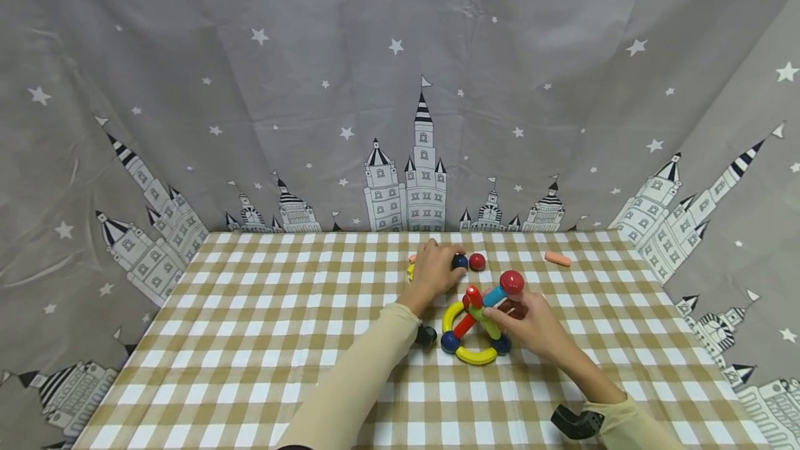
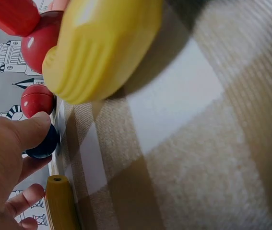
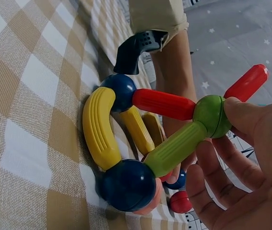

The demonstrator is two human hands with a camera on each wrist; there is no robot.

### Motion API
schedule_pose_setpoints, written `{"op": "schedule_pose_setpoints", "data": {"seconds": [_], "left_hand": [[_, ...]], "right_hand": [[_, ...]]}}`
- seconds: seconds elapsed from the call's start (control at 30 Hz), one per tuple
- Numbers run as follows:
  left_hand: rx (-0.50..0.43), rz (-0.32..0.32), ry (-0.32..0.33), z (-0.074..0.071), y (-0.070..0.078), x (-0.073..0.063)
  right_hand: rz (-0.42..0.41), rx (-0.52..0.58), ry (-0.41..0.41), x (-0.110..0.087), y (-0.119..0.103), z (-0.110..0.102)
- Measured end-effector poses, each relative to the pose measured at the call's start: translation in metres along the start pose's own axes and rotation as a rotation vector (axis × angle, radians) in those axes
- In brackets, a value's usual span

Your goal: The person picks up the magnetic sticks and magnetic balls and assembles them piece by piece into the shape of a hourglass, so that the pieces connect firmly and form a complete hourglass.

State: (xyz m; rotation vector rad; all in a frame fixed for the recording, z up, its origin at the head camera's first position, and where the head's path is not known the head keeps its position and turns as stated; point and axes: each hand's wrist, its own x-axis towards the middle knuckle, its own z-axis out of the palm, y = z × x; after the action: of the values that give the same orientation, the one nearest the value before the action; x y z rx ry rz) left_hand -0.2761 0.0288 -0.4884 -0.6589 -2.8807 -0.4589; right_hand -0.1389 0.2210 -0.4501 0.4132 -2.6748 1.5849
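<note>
Between the thumb and a finger of my left hand point(image 1: 435, 268) is a dark blue ball point(image 2: 45, 145), pinched near the back of the table. A red ball point(image 1: 478, 262) sits just beside it. My right hand point(image 1: 539, 323) pinches the green ball point(image 3: 211, 116) at the top of a ball-and-rod structure. Straight red point(image 3: 163, 104) and green point(image 3: 178, 147) rods slope down from that ball to dark blue balls point(image 3: 128, 185) at the base. Curved yellow rods point(image 1: 476, 355) join the base balls. A light blue rod point(image 1: 494, 296) juts up, tipped with a red ball point(image 1: 512, 282).
An orange rod point(image 1: 557, 258) lies at the back right of the checked tablecloth point(image 1: 281, 339). Yellow pieces point(image 1: 410, 271) lie beside my left hand, partly hidden by it. A grey curtain point(image 1: 300, 179) with castles hangs behind the table.
</note>
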Motion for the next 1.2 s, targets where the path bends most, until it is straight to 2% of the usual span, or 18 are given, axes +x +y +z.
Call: {"op": "schedule_pose_setpoints", "data": {"seconds": [0.17, 0.3, 0.5, 0.57, 0.7, 0.8, 0.9, 0.97, 1.03, 1.2], "left_hand": [[-0.015, -0.004, 0.017, 0.0, -0.001, -0.003], [-0.034, 0.0, 0.034, 0.002, -0.002, -0.006], [-0.057, 0.014, 0.053, 0.002, -0.002, -0.009], [-0.081, 0.016, 0.059, 0.0, -0.001, -0.011], [-0.167, 0.027, 0.113, -0.01, -0.002, -0.015], [-0.308, 0.03, 0.169, -0.023, -0.004, -0.02], [-0.525, 0.023, 0.191, -0.039, -0.005, -0.029], [-0.682, 0.016, 0.184, -0.049, -0.005, -0.036], [-0.801, 0.009, 0.171, -0.058, -0.004, -0.043], [-0.967, 0.005, 0.123, -0.072, -0.003, -0.061]], "right_hand": [[-0.008, 0.0, -0.017, 0.002, 0.0, 0.001], [-0.025, 0.038, -0.042, 0.005, 0.001, 0.002], [-0.007, 0.088, -0.066, 0.009, 0.001, 0.003], [0.0, 0.102, -0.072, 0.01, 0.001, 0.002], [0.005, 0.123, -0.083, 0.011, 0.002, 0.002], [0.003, 0.124, -0.091, 0.012, 0.001, 0.002], [0.006, 0.115, -0.094, 0.012, 0.001, 0.003], [0.007, 0.111, -0.091, 0.012, 0.0, 0.003], [0.007, 0.107, -0.087, 0.011, 0.001, 0.003], [0.001, 0.109, -0.087, 0.011, 0.001, 0.002]]}}
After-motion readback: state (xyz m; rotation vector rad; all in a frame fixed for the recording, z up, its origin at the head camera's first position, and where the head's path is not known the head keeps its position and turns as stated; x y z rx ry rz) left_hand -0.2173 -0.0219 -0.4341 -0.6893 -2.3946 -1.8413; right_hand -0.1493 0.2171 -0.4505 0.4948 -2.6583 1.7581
